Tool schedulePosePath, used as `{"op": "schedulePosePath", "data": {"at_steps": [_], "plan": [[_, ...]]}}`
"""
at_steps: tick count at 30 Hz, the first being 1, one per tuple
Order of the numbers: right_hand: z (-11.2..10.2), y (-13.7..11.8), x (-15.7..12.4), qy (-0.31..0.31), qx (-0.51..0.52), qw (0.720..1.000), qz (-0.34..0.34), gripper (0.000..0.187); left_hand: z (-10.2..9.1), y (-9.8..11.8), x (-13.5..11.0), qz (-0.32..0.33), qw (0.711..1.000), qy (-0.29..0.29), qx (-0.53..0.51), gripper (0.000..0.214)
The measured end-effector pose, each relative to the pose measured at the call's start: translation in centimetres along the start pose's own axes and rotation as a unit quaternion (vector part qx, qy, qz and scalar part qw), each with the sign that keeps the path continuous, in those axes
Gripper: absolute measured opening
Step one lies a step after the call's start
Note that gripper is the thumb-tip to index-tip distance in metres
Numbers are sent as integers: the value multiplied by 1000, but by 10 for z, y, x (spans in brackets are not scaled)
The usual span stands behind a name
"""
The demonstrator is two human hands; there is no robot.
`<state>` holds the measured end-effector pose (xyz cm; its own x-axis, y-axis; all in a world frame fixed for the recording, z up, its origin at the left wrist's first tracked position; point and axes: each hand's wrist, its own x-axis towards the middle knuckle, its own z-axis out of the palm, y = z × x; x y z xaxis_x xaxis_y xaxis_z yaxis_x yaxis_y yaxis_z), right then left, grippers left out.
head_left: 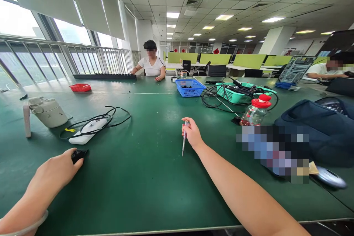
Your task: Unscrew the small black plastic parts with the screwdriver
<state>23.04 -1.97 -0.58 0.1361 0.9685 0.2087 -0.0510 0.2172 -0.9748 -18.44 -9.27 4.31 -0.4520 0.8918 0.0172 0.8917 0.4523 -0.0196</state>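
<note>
My right hand [192, 134] grips a slim screwdriver [184, 142] with a clear, pinkish handle, its thin metal shaft pointing down toward the green tabletop [143, 177]. At the left, my left hand [59, 166] is closed around a small black object [79, 155], pinched between thumb and fingers; its kind is hard to make out. Just beyond that hand lies a white power bank [90, 129] with a black cable [121, 110] looped over it. Behind it, a whitish bottle with a handle [49, 112] leans or lies on the table.
A red tray [80, 87], a blue basket [190, 89] and a green basket [235, 95] full of cables stand farther back. On the right are a red-lidded jar [256, 110], a dark blue bag [318, 129] and a shiny oval object [330, 177]. Another person [151, 64] sits across the table.
</note>
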Motion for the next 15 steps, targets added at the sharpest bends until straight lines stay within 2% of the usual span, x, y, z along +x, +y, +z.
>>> {"op": "schedulePosePath", "data": {"at_steps": [3, 6, 9, 11, 15], "plan": [[0, 1, 1, -1, 2, 1000, -2, 30, -2, 1, 0, 8, 998, -34, 43, 61], [0, -1, 2, 5, -1, 1000, -17, 33, -8, 5, -1, 30, 998, -30, 46, 54], [1, -7, 1, 18, -24, 998, -64, 38, -13, 18, -2, 92, 996, -12, 18, 45], [2, -15, -3, 24, -75, 990, -117, 39, -17, 38, -5, 169, 985, 0, -30, 39], [5, -27, -16, 1, -228, 945, -233, 33, -23, 102, -20, 347, 928, -27, -133, 31]]}}
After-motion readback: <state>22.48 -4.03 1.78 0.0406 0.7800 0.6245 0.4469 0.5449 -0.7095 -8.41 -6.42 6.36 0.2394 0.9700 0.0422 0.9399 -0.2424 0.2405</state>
